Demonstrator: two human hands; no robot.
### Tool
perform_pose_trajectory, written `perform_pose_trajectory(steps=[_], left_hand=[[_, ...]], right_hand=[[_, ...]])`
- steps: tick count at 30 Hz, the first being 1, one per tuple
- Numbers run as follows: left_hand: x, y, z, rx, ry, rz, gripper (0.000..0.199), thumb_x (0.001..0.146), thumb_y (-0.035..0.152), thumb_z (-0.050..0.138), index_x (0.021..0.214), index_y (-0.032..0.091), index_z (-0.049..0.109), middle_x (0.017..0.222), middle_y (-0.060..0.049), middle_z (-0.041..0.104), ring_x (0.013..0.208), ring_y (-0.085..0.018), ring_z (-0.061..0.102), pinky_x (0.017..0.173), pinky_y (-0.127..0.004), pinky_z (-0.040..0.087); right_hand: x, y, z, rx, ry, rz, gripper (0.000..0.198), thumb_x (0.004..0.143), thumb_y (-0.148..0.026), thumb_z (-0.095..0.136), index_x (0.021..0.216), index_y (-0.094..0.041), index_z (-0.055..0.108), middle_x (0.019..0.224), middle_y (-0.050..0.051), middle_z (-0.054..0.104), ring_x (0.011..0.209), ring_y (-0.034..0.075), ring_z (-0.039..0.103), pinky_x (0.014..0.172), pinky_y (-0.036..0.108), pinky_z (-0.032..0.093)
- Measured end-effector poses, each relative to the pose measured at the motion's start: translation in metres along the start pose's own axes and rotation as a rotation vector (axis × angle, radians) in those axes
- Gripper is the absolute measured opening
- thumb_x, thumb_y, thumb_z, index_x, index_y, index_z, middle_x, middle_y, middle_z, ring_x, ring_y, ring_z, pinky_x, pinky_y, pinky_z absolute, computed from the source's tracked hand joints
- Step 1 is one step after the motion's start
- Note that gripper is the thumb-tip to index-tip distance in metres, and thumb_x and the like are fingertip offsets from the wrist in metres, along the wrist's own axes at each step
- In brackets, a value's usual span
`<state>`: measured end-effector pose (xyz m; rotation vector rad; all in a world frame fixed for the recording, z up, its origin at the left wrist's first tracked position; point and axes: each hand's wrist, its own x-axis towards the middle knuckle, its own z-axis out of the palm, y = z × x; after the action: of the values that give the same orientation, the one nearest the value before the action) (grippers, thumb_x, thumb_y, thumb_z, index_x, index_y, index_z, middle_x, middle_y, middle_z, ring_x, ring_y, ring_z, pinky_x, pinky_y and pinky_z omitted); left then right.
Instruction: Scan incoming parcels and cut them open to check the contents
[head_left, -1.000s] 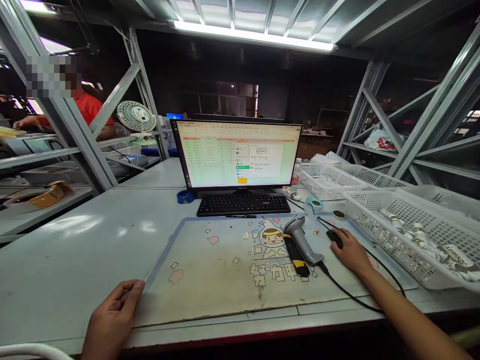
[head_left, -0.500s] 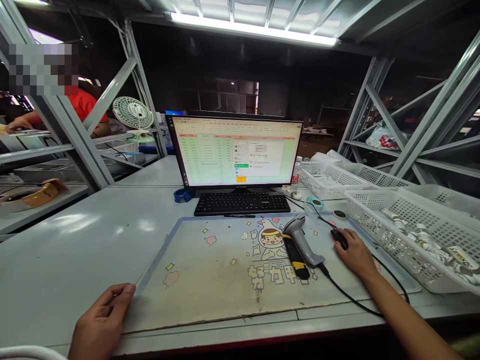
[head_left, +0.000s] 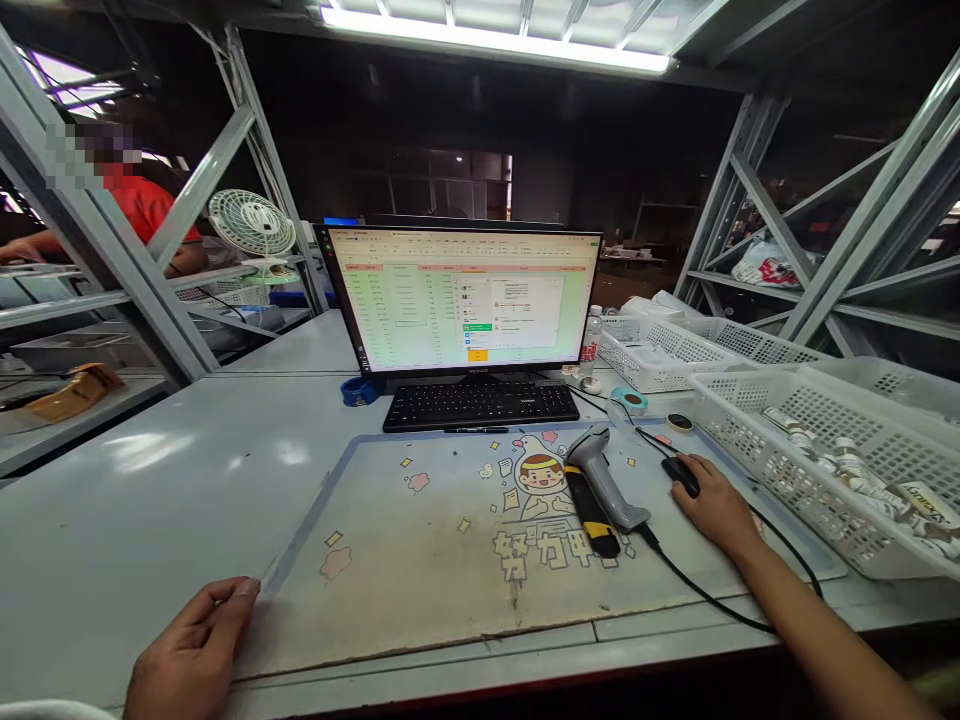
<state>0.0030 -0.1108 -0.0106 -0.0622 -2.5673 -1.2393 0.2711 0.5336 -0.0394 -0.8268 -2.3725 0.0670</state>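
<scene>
My right hand (head_left: pixel 712 500) lies over a black computer mouse (head_left: pixel 681 476) on the right part of a printed desk mat (head_left: pixel 420 540). Down at the mat's left edge is my left hand (head_left: pixel 191 640), closed, its thumb and forefinger pinched at that edge. Between the hands, nearer the right one, a grey barcode scanner (head_left: pixel 609 482) lies beside a black and yellow utility knife (head_left: pixel 592 515). A lit monitor (head_left: pixel 465 300) showing a spreadsheet and a chat window stands behind a black keyboard (head_left: pixel 480 402). A pen (head_left: pixel 476 430) rests in front of the keyboard.
White perforated baskets (head_left: pixel 795 480) line the right side, the nearest with several small bottles. A blue tape roll (head_left: pixel 360 391), a teal tape roll (head_left: pixel 628 401) and a clear bottle (head_left: pixel 591 335) surround the monitor. Behind the left frame are a fan (head_left: pixel 252 222) and a person in red (head_left: pixel 150 215).
The view has shifted slightly, so the monitor and my left hand sit a little further left. Both hands keep their places on the mat and the mouse.
</scene>
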Motion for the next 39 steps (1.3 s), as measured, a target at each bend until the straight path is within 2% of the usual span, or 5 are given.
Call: perform_pose_trajectory(steps=[6, 22, 28, 34, 39], left_hand=[[-0.002, 0.012, -0.004, -0.033, -0.043, -0.155, 0.039, 0.073, 0.062, 0.063, 0.084, 0.025, 0.072, 0.063, -0.005, 0.068, 0.062, -0.028, 0.067, 0.056, -0.036, 0.052], [-0.010, 0.024, -0.003, -0.035, 0.001, 0.069, 0.035, 0.084, 0.061, 0.057, 0.080, 0.028, 0.068, 0.067, -0.007, 0.073, 0.065, -0.030, 0.073, 0.057, -0.039, 0.054], [-0.008, 0.014, -0.002, -0.025, -0.017, 0.071, 0.036, 0.086, 0.062, 0.059, 0.086, 0.028, 0.071, 0.076, -0.007, 0.077, 0.073, -0.031, 0.074, 0.062, -0.040, 0.056], [-0.003, 0.009, -0.002, -0.005, -0.047, -0.047, 0.035, 0.079, 0.059, 0.064, 0.084, 0.025, 0.073, 0.078, -0.007, 0.078, 0.077, -0.032, 0.075, 0.064, -0.038, 0.057], [-0.007, 0.013, -0.002, -0.007, -0.025, 0.047, 0.038, 0.084, 0.064, 0.058, 0.086, 0.027, 0.071, 0.081, -0.006, 0.076, 0.078, -0.031, 0.074, 0.067, -0.039, 0.057]], right_hand=[[0.000, 0.000, -0.001, 0.001, -0.017, -0.007, 0.051, 0.094, -0.039, 0.048, 0.137, -0.017, 0.065, 0.143, 0.015, 0.065, 0.120, 0.031, 0.068, 0.105, 0.045, 0.055], [0.000, -0.007, -0.005, 0.038, -0.006, 0.003, 0.040, 0.093, -0.035, 0.051, 0.128, -0.019, 0.060, 0.123, 0.014, 0.069, 0.109, 0.031, 0.066, 0.097, 0.045, 0.053], [0.000, -0.007, -0.004, -0.004, -0.026, 0.010, 0.040, 0.095, -0.038, 0.047, 0.127, -0.017, 0.058, 0.125, 0.016, 0.069, 0.108, 0.032, 0.067, 0.091, 0.044, 0.054], [-0.001, -0.006, -0.002, 0.011, -0.013, 0.020, 0.043, 0.093, -0.036, 0.049, 0.130, -0.017, 0.059, 0.127, 0.016, 0.069, 0.109, 0.032, 0.067, 0.093, 0.045, 0.053], [-0.001, -0.006, -0.002, 0.026, 0.001, 0.015, 0.045, 0.093, -0.036, 0.051, 0.133, -0.018, 0.058, 0.127, 0.015, 0.069, 0.110, 0.032, 0.067, 0.094, 0.045, 0.053]])
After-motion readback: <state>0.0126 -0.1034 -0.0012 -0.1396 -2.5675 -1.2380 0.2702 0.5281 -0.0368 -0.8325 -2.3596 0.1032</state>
